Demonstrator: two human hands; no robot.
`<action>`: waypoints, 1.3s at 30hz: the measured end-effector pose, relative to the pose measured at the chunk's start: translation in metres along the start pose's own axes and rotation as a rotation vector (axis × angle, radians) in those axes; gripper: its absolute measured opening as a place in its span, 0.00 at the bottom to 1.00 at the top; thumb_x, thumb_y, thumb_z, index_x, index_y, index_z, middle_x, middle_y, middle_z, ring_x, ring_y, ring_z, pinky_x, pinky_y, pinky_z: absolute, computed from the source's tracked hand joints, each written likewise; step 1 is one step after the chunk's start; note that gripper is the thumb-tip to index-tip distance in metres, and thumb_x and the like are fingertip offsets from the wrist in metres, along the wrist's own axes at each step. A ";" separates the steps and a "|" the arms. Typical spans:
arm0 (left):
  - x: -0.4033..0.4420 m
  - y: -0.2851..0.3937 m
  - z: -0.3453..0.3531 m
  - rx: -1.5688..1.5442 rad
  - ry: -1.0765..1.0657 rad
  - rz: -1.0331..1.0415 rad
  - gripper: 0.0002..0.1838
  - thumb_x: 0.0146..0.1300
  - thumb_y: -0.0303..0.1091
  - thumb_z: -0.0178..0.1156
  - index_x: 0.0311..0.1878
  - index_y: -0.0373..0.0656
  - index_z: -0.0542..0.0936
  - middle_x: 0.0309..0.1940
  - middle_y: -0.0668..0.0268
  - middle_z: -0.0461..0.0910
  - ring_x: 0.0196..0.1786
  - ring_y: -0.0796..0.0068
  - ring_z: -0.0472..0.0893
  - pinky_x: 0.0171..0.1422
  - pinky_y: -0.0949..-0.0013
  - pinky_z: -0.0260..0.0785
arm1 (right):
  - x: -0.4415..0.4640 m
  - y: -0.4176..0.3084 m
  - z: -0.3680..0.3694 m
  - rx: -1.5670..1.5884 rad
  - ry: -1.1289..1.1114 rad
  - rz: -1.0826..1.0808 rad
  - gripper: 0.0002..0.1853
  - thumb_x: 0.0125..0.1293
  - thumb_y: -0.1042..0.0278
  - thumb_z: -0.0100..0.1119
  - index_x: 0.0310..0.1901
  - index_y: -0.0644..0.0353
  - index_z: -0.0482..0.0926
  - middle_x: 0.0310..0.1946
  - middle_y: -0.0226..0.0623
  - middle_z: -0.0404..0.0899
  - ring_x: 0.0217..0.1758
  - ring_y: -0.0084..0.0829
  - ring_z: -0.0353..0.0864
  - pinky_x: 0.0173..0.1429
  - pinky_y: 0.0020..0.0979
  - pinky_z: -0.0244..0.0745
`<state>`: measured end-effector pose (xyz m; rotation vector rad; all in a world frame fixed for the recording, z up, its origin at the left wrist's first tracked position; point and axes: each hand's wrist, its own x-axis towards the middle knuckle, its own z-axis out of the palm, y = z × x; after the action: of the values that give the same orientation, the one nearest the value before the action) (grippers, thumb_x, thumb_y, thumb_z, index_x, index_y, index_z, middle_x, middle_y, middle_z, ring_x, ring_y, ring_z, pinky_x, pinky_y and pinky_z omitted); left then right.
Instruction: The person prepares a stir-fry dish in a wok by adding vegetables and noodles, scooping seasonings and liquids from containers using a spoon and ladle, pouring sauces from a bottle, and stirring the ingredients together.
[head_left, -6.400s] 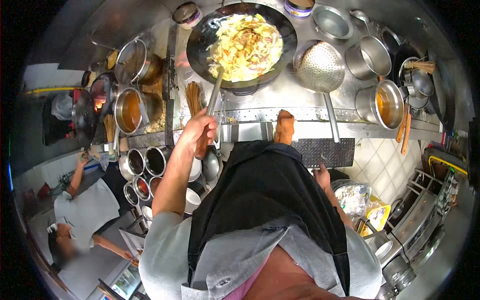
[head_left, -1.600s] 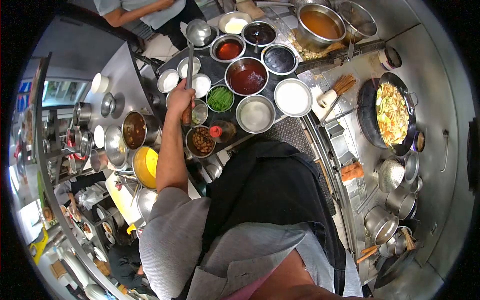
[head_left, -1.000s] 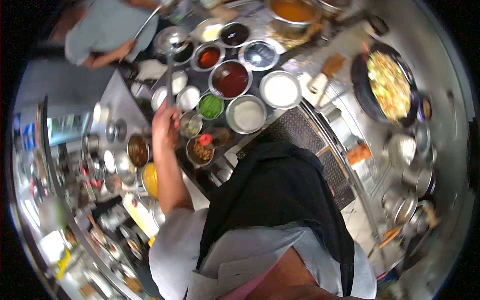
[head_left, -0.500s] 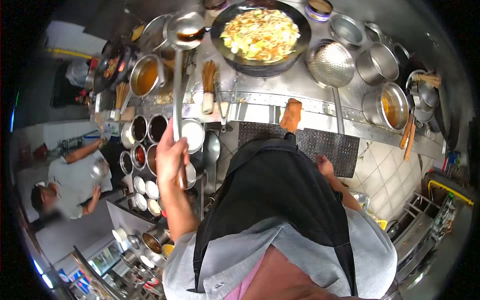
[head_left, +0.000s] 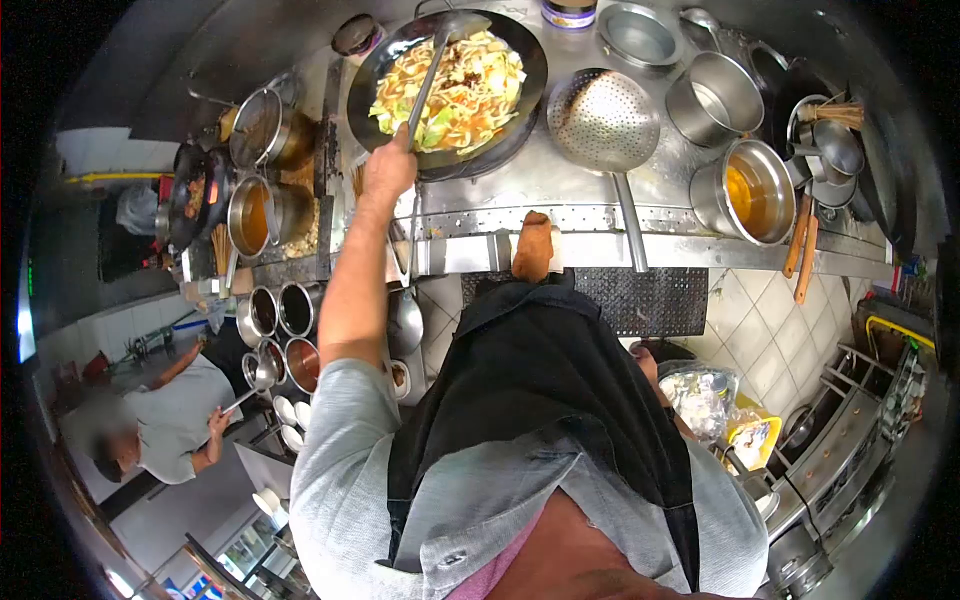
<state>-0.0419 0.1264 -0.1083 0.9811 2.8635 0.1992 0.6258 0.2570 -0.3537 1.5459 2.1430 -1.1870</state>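
Left hand point(head_left: 388, 170) holds ladle point(head_left: 428, 88) (over a wok point(head_left: 533, 75)).

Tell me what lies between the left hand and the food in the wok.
The handle of the ladle, gripped by the left hand, passes over the wok's dark edge, seen in the head view.

On the bench point(head_left: 500, 195), the wok point(head_left: 525, 55) stands left of the strainer point(head_left: 603, 120) and holds the food point(head_left: 450, 100), with the head of the ladle point(head_left: 428, 90) at its far side. Right of the strainer stand a far pot point(head_left: 740, 105) and a near pot point(head_left: 708, 195); the shallow pan point(head_left: 640, 35) lies behind the strainer, with the tub point(head_left: 570, 14) to its left. The cloth point(head_left: 534, 250) lies at the bench's near edge, left of the strainer's handle, and the mat point(head_left: 650, 305) lies on the floor point(head_left: 765, 330) below
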 end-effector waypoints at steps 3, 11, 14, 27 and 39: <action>-0.015 -0.024 -0.033 0.089 -0.124 0.068 0.35 0.60 0.30 0.55 0.73 0.61 0.69 0.38 0.43 0.84 0.43 0.41 0.84 0.52 0.45 0.76 | -0.008 -0.025 -0.002 0.061 -0.015 0.146 0.21 0.62 0.65 0.60 0.56 0.63 0.79 0.38 0.52 0.87 0.43 0.43 0.88 0.50 0.40 0.81; -0.087 -0.103 -0.156 0.372 -0.076 0.254 0.35 0.62 0.25 0.53 0.72 0.69 0.72 0.35 0.53 0.82 0.35 0.45 0.84 0.46 0.45 0.78 | 0.022 -0.092 0.020 0.305 -0.084 0.102 0.19 0.66 0.68 0.56 0.56 0.66 0.77 0.36 0.47 0.87 0.28 0.35 0.86 0.38 0.34 0.81; -0.129 -0.107 -0.176 0.346 -0.087 0.154 0.34 0.62 0.24 0.57 0.72 0.63 0.73 0.36 0.51 0.83 0.37 0.45 0.84 0.48 0.46 0.77 | 0.028 -0.120 0.036 0.380 -0.085 -0.016 0.19 0.68 0.67 0.57 0.57 0.67 0.76 0.37 0.47 0.86 0.35 0.34 0.87 0.43 0.33 0.80; -0.175 -0.147 -0.094 -0.118 -0.215 0.030 0.34 0.60 0.27 0.65 0.71 0.55 0.73 0.41 0.44 0.83 0.44 0.42 0.83 0.50 0.47 0.75 | 0.010 -0.223 0.047 0.129 -0.080 -0.106 0.19 0.69 0.65 0.60 0.59 0.60 0.77 0.41 0.46 0.86 0.43 0.38 0.86 0.50 0.36 0.79; -0.101 -0.106 -0.020 -0.406 0.076 -0.174 0.33 0.65 0.33 0.63 0.74 0.48 0.69 0.35 0.41 0.83 0.40 0.39 0.84 0.46 0.47 0.75 | -0.022 -0.143 0.039 0.021 -0.066 0.124 0.21 0.63 0.62 0.59 0.56 0.63 0.79 0.40 0.49 0.88 0.40 0.41 0.89 0.51 0.38 0.81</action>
<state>-0.0291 -0.0212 -0.0996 0.6555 2.7858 0.7770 0.4995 0.1982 -0.2980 1.5998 1.9685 -1.2061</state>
